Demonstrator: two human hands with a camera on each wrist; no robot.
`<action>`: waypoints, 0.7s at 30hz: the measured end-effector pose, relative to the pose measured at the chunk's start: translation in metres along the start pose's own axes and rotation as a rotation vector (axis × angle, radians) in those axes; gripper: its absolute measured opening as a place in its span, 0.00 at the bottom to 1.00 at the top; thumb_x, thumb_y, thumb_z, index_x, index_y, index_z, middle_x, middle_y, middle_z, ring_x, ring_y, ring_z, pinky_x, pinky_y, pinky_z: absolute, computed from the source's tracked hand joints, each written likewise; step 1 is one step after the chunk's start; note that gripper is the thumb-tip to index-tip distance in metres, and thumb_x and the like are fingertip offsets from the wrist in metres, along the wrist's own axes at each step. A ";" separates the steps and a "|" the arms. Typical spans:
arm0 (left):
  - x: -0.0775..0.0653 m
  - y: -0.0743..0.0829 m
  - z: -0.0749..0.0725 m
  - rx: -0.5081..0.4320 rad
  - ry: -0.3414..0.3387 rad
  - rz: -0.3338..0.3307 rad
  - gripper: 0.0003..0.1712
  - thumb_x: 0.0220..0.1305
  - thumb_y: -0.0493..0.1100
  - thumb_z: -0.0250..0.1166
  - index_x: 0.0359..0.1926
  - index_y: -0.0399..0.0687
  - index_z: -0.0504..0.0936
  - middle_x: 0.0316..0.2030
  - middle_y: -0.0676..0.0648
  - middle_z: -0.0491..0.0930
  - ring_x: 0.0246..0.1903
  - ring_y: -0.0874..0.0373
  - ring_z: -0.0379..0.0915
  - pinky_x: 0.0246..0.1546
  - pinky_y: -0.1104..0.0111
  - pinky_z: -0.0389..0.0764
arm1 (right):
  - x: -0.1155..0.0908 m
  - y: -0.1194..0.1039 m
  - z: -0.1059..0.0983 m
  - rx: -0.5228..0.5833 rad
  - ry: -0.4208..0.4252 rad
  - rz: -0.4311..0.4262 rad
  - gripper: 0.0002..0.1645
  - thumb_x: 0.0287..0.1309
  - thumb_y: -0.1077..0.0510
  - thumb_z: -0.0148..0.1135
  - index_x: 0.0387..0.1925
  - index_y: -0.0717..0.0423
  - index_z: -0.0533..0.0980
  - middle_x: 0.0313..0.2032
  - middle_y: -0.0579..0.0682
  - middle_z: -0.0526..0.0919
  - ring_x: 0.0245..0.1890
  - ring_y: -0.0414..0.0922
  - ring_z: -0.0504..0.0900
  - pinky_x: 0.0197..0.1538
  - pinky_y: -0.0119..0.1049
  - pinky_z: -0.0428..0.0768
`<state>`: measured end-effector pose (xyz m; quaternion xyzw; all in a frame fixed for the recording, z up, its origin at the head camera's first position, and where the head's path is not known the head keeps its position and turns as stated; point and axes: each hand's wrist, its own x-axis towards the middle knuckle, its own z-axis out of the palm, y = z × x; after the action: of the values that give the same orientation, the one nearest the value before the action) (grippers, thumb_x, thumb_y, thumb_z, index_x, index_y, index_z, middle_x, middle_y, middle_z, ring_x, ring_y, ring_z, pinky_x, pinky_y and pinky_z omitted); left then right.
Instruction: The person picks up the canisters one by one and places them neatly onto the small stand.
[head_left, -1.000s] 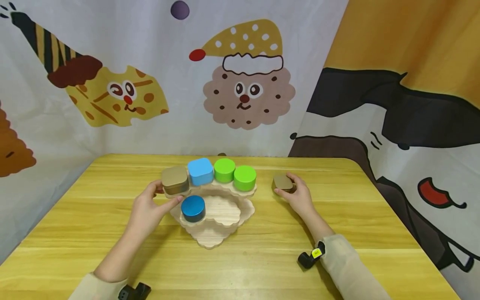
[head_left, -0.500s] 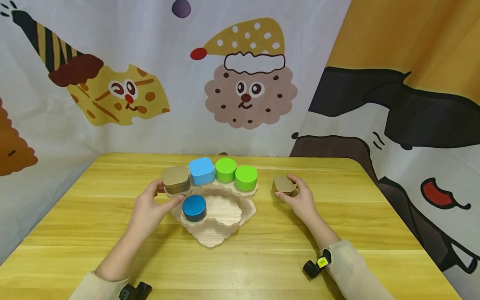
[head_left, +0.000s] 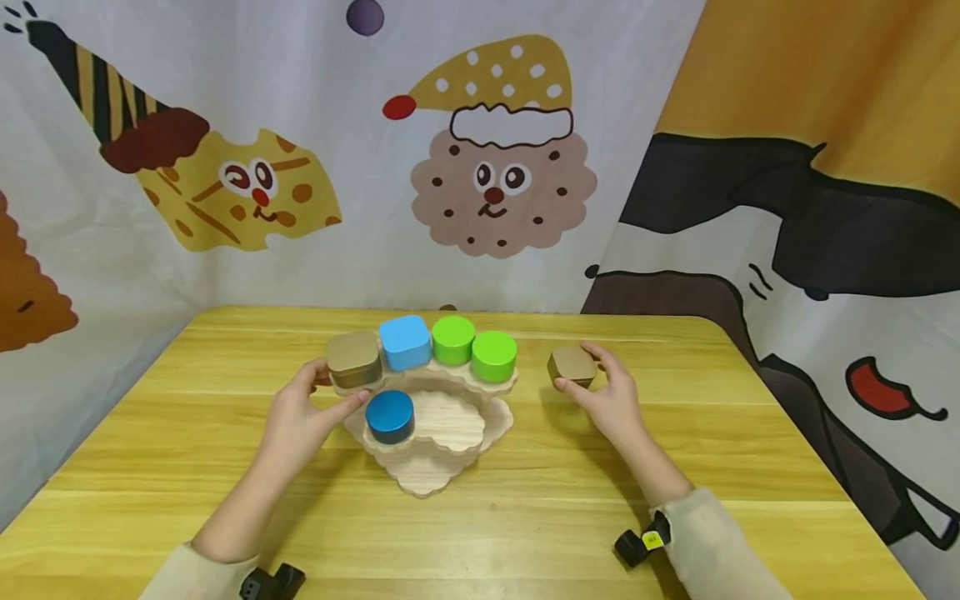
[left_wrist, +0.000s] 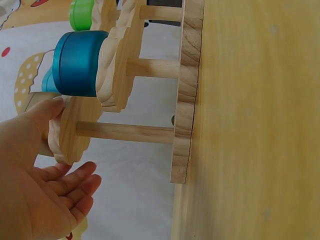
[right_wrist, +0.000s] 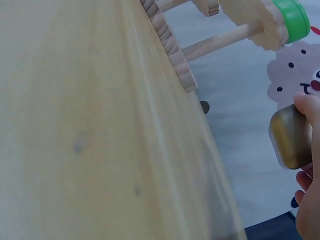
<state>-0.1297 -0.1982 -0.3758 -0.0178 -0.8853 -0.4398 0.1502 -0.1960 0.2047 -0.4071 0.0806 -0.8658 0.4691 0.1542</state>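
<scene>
My left hand [head_left: 294,417] pinches the left edge of the upper tier of a wooden display stand [head_left: 422,473] between thumb and index finger. Its other fingers hang loosely below in the left wrist view. A gold rounded-square tin [head_left: 354,357] sits on that tier beside the hand, partly hidden in the left wrist view. Right of the stand, my right hand [head_left: 613,402] holds a second gold rounded-square tin [head_left: 572,365] by its sides. The right wrist view shows this tin [right_wrist: 291,137] raised above the table, apart from the stand.
A light-blue rounded-square tin [head_left: 406,342] and two green round tins [head_left: 453,340] share the upper tier. On the lower tier stands a dark-blue round tin [head_left: 390,417]. The wooden table [head_left: 510,542] ends before a cartoon-printed curtain [head_left: 360,233].
The tin in my right hand has tilted slightly, showing more of its side, and shifted a little to the right with the hand. My left hand keeps its grip on the stand.
</scene>
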 end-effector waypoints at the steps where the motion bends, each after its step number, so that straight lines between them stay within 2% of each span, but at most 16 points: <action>1: 0.000 0.000 0.000 -0.002 -0.001 0.000 0.40 0.55 0.56 0.71 0.59 0.33 0.70 0.46 0.36 0.75 0.49 0.41 0.68 0.49 0.47 0.67 | 0.000 -0.002 -0.001 0.003 0.005 -0.004 0.44 0.47 0.48 0.76 0.64 0.56 0.68 0.59 0.57 0.71 0.57 0.57 0.67 0.59 0.56 0.62; 11: 0.000 0.001 0.000 -0.003 -0.005 -0.013 0.40 0.55 0.56 0.71 0.59 0.33 0.70 0.47 0.36 0.75 0.49 0.40 0.68 0.49 0.48 0.67 | -0.002 -0.024 -0.010 0.047 0.027 -0.019 0.42 0.47 0.51 0.76 0.64 0.53 0.69 0.58 0.55 0.71 0.57 0.55 0.67 0.60 0.57 0.61; 21: 0.000 0.001 0.000 -0.007 -0.009 -0.020 0.40 0.55 0.57 0.71 0.59 0.34 0.70 0.47 0.36 0.75 0.49 0.40 0.68 0.49 0.49 0.67 | -0.009 -0.049 -0.016 0.087 0.051 -0.097 0.41 0.44 0.56 0.78 0.62 0.52 0.71 0.55 0.52 0.74 0.53 0.49 0.67 0.60 0.57 0.61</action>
<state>-0.1297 -0.1978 -0.3750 -0.0113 -0.8846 -0.4442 0.1417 -0.1711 0.1915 -0.3635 0.1167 -0.8355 0.5002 0.1952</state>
